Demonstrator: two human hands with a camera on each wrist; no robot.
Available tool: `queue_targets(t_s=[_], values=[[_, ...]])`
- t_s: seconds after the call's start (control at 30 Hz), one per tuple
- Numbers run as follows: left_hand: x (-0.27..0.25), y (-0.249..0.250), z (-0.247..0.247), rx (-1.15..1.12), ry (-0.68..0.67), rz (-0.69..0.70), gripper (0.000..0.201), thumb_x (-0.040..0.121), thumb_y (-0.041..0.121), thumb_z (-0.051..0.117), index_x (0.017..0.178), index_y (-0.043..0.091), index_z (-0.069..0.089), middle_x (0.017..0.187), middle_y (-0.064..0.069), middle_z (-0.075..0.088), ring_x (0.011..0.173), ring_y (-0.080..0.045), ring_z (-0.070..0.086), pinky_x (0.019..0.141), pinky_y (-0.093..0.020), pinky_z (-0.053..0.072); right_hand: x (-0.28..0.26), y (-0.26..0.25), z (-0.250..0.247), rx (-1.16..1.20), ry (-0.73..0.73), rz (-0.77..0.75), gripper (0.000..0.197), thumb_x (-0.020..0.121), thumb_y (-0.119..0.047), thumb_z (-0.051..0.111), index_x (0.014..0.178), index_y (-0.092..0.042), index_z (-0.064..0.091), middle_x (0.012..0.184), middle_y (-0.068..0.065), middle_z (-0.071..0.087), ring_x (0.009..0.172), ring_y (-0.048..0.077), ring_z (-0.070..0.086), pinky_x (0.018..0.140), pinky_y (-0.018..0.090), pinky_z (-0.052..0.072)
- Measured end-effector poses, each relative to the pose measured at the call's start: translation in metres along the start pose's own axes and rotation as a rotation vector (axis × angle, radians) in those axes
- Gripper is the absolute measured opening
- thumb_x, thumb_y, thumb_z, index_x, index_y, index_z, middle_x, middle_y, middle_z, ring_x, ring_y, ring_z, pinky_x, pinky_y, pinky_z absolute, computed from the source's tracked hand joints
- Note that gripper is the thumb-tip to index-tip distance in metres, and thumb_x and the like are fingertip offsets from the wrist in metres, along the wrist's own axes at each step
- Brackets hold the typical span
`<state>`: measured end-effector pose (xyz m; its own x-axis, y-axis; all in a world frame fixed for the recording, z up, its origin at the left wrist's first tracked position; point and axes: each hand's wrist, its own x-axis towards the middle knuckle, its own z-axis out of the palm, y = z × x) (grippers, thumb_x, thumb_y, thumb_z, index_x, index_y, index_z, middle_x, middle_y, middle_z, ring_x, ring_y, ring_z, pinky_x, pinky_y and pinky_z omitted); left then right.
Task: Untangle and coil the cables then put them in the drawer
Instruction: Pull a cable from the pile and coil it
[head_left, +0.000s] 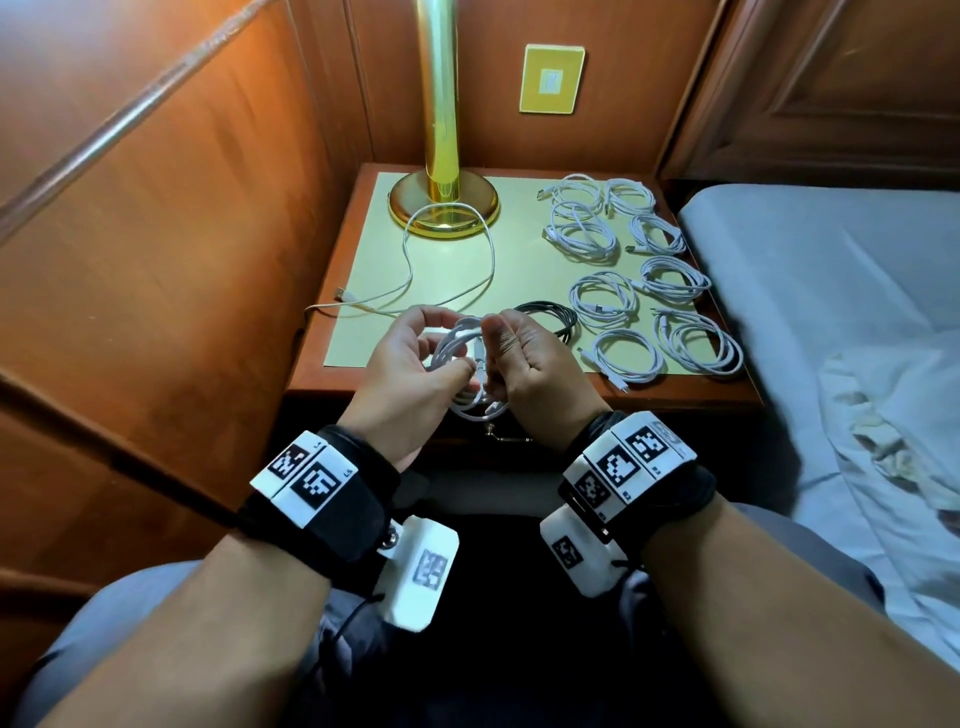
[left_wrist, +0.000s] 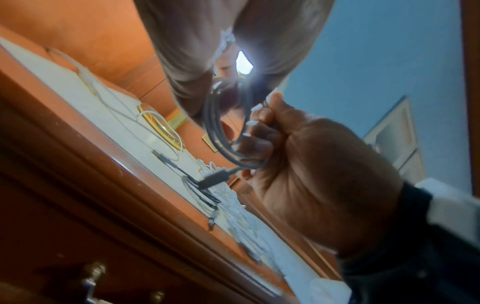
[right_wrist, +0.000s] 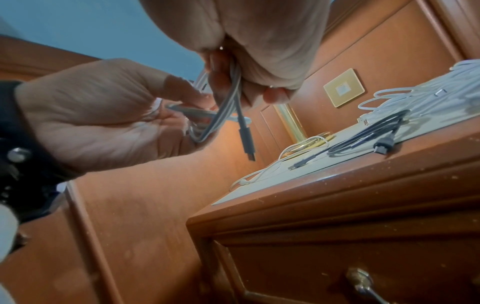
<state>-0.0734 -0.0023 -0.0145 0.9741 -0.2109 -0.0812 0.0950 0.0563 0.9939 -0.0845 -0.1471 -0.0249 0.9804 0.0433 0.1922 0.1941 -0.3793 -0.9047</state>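
Note:
A white cable coil (head_left: 453, 351) hangs over the nightstand's front edge, held between both hands. My left hand (head_left: 441, 347) curls its fingers round the coil's left side. My right hand (head_left: 492, 358) pinches the strands at the right, and one plug (right_wrist: 246, 142) dangles below it. A loose, uncoiled white cable (head_left: 451, 260) loops across the tabletop to the lamp base. A black coiled cable (head_left: 551, 318) lies just beyond my hands. Several coiled white cables (head_left: 623, 270) lie in rows on the right. The drawer (right_wrist: 337, 267) under the top is closed.
A brass lamp (head_left: 442, 203) stands at the back of the nightstand (head_left: 358, 291). The drawer's metal handle (head_left: 500, 434) sits below my hands. A bed with grey sheets (head_left: 831, 291) borders the right side; wood panelling (head_left: 182, 234) closes in the left.

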Motion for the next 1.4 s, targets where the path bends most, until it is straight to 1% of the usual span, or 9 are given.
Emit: queue_targets(t_s=[0.13, 0.23, 0.33, 0.5, 0.63, 0.77, 0.87, 1.07, 1.4], values=[[0.001, -0.004, -0.004, 0.147, 0.053, 0.101, 0.032, 0.089, -0.005, 0.067, 0.101, 0.024, 0.061, 0.096, -0.008, 0.061, 0.067, -0.023, 0.069, 0.072, -0.046, 0.060, 0.000, 0.003, 0.007, -0.037, 0.034, -0.032, 0.026, 0.102, -0.043, 0.038, 0.079, -0.037, 0.049, 0.060, -0.020, 0.055, 0.056, 0.002, 0.050, 0.059, 0.034, 0.043], [0.002, -0.005, -0.007, 0.306, 0.062, 0.176, 0.033, 0.086, 0.008, 0.069, 0.109, 0.031, 0.065, 0.098, -0.008, 0.065, 0.082, -0.027, 0.070, 0.080, -0.052, 0.060, 0.002, 0.003, 0.006, -0.094, 0.075, -0.040, 0.026, 0.100, -0.043, 0.036, 0.078, -0.034, 0.046, 0.062, -0.010, 0.050, 0.058, 0.012, 0.050, 0.058, 0.038, 0.043], [0.003, -0.007, -0.010, 0.538, 0.081, 0.263, 0.042, 0.082, 0.011, 0.069, 0.116, 0.035, 0.066, 0.099, -0.004, 0.063, 0.093, -0.017, 0.064, 0.087, -0.039, 0.057, 0.003, 0.003, 0.004, -0.105, 0.075, -0.038, 0.025, 0.100, -0.045, 0.036, 0.078, -0.036, 0.045, 0.063, -0.007, 0.047, 0.059, 0.019, 0.049, 0.058, 0.043, 0.044], [0.004, -0.007, -0.012, 0.615, 0.124, 0.191, 0.035, 0.082, 0.013, 0.074, 0.111, 0.030, 0.062, 0.086, 0.001, 0.055, 0.068, -0.011, 0.057, 0.071, -0.027, 0.054, 0.005, 0.005, -0.003, -0.166, 0.088, -0.036, 0.028, 0.105, -0.035, 0.039, 0.078, -0.034, 0.043, 0.063, -0.005, 0.049, 0.057, 0.015, 0.047, 0.058, 0.039, 0.042], [0.004, -0.002, -0.017, 0.390, 0.007, 0.041, 0.024, 0.086, 0.003, 0.069, 0.101, 0.022, 0.065, 0.090, -0.006, 0.065, 0.070, -0.024, 0.071, 0.069, -0.036, 0.060, 0.008, 0.007, -0.013, -0.188, 0.127, -0.001, 0.028, 0.105, -0.039, 0.037, 0.079, -0.035, 0.045, 0.066, 0.000, 0.057, 0.055, 0.016, 0.053, 0.058, 0.042, 0.048], [0.005, 0.004, -0.025, 0.193, -0.122, -0.016, 0.024, 0.093, -0.003, 0.063, 0.112, 0.011, 0.070, 0.083, -0.002, 0.064, 0.050, -0.018, 0.054, 0.061, -0.031, 0.055, 0.012, 0.012, -0.024, -0.139, 0.218, 0.047, 0.025, 0.106, -0.033, 0.040, 0.082, -0.029, 0.048, 0.065, -0.005, 0.050, 0.060, 0.016, 0.049, 0.059, 0.038, 0.044], [0.004, 0.002, -0.025, 0.250, -0.084, 0.003, 0.017, 0.096, 0.004, 0.063, 0.108, 0.011, 0.072, 0.076, -0.001, 0.066, 0.051, -0.015, 0.056, 0.051, -0.029, 0.053, 0.015, 0.014, -0.032, 0.095, 0.261, 0.168, 0.031, 0.104, -0.042, 0.040, 0.085, -0.020, 0.051, 0.066, -0.004, 0.044, 0.062, 0.019, 0.046, 0.063, 0.048, 0.046], [0.002, -0.010, -0.009, 0.195, -0.095, -0.078, 0.022, 0.100, 0.022, 0.059, 0.102, 0.006, 0.075, 0.103, -0.017, 0.075, 0.096, -0.023, 0.072, 0.086, -0.039, 0.060, 0.014, -0.001, -0.023, 0.742, 0.226, 0.273, 0.031, 0.108, -0.023, 0.038, 0.080, -0.012, 0.045, 0.061, -0.005, 0.039, 0.053, 0.007, 0.038, 0.054, 0.022, 0.034], [0.002, -0.012, 0.000, -0.045, 0.044, -0.116, 0.006, 0.092, 0.006, 0.068, 0.092, 0.000, 0.069, 0.079, -0.008, 0.069, 0.072, -0.012, 0.069, 0.074, -0.030, 0.062, 0.009, -0.006, -0.020, 0.899, 0.133, 0.318, 0.032, 0.108, -0.022, 0.033, 0.082, -0.007, 0.043, 0.068, 0.005, 0.041, 0.063, 0.018, 0.050, 0.065, 0.026, 0.049]])
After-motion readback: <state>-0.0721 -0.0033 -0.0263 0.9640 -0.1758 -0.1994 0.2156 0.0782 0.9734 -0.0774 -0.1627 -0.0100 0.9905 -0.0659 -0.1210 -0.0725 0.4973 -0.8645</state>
